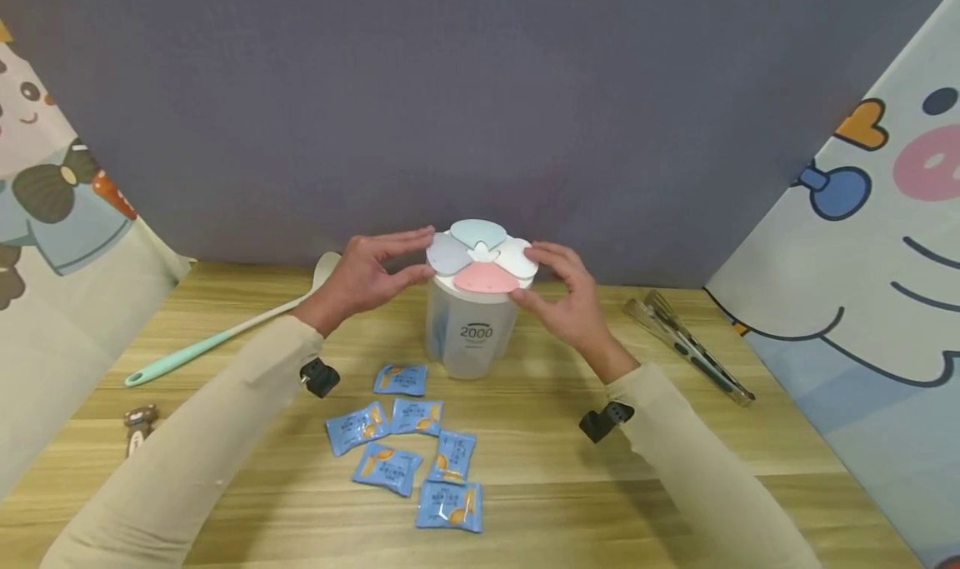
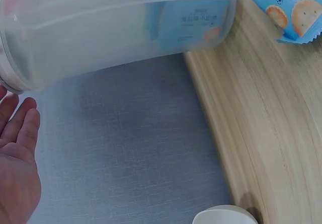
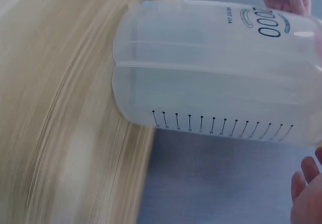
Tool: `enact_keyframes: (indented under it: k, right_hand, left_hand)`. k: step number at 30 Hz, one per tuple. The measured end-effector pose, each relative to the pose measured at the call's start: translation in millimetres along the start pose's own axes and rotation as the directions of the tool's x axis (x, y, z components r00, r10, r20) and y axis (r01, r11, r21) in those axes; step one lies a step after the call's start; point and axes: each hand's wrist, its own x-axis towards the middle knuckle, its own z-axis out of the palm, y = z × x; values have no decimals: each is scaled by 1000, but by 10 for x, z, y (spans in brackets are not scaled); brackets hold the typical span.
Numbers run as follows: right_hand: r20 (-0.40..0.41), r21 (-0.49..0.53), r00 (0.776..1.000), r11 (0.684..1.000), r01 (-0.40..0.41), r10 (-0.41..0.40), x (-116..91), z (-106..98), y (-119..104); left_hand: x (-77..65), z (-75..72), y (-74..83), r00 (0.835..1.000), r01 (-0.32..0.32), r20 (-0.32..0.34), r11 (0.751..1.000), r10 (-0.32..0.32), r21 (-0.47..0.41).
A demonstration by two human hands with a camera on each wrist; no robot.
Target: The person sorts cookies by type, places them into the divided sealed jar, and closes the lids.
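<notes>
A translucent plastic canister (image 1: 472, 344) marked 2000 stands upright at the back of the table. Its white lid (image 1: 516, 257) has grey, green, white and pink petal-shaped flaps. At the lid's left edge are the fairly straight fingertips of my left hand (image 1: 367, 271). My right hand (image 1: 570, 302) meets the opposite edge, with fingers and thumb spread apart and loosely bent. Through the canister wall, the left wrist view shows a blue biscuit packet (image 2: 193, 20) inside. Several more blue biscuit packets (image 1: 448, 506) lie on the table in front.
On the left lies a long spoon (image 1: 180, 357) with a mint-green handle, partly behind my left arm. A small brown bear figure (image 1: 139, 423) sits nearer the front. Metal tongs (image 1: 688, 346) lie to the right. A grey wall panel (image 1: 480, 102) rises behind the table.
</notes>
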Motion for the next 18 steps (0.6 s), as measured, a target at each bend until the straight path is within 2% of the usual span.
enact_keyframes:
  k: [5,9,14,18]
  right_hand:
    - [-40,-22,998,999,41,-42,-6,35,-56]
    - [-43,-10,995,996,93,-94,1,39,-27]
    - [-22,43,981,980,193,-193,25,30,20]
    - [10,77,974,971,226,-228,29,23,27]
  left_hand:
    - [-1,-1,11,1000,17,-13,1000,-17,4]
    - [8,22,48,999,-5,-44,1000,4,-23]
    - [47,52,87,998,-48,-30,998,46,-43]
    - [50,65,87,998,-62,-27,997,61,-44]
